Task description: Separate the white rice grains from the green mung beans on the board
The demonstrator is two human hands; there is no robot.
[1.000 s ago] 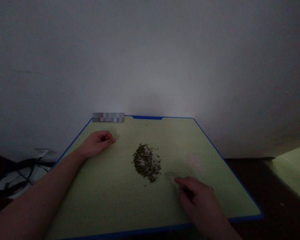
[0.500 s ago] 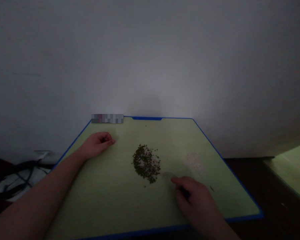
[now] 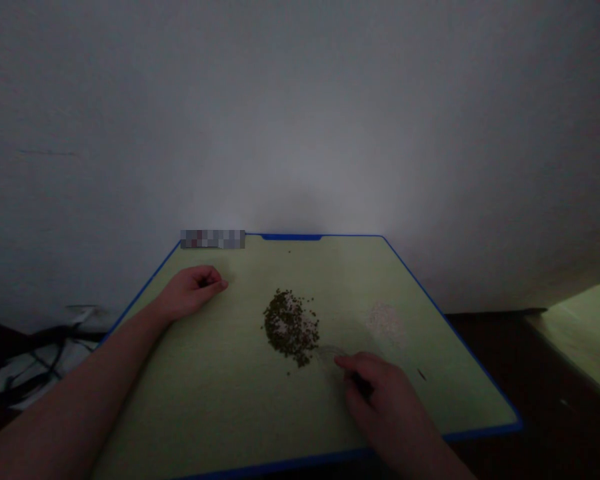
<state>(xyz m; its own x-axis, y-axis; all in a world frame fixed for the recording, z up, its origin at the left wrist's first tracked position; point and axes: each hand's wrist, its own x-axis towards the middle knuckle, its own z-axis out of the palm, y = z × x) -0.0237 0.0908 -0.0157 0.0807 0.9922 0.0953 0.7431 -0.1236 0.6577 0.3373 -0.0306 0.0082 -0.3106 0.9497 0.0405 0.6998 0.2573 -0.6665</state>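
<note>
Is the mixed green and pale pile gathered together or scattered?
Mostly gathered: the pile forms one crowded patch on the table, with a few loose bits lying just off its edges.

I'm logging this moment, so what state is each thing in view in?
Left hand: curled, thumb against forefinger
Right hand: curled, apparently gripping the clear item
Clear item: transparent, shape too faint to tell
Mixed heap: loose, dark and pale grains together
Pale patch: loose, thinly spread
Dark sliver: lying flat
Blue-edged table: strewn with grains
Cables: tangled
</note>
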